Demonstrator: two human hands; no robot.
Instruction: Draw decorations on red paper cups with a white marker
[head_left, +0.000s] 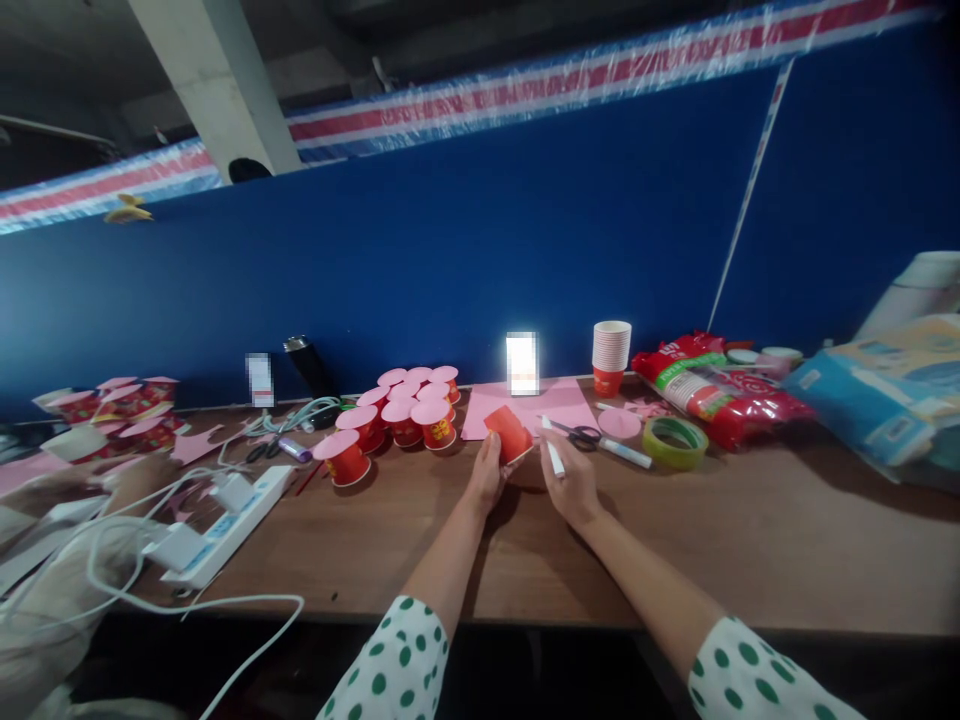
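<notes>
A red paper cup [510, 433] is tilted on its side in my left hand [487, 472], whose fingers are wrapped round it above the wooden table. Just right of the cup, my right hand [571, 480] is closed on a white marker [553, 450]. Behind both hands lie sheets of pink paper [566, 402], with a lit phone [523, 363] standing upright on them. Black scissors [583, 436] and a second marker [626, 453] rest to the right of my right hand. Several red cups topped with pink discs [405, 410] stand together to the left.
A tape roll [675, 442], a stack of cups [611, 350] and a red plastic package [724, 390] are on the right. A power strip [232, 527] with white cables lies left. At far left, another person's hands [142, 480] are near more cups.
</notes>
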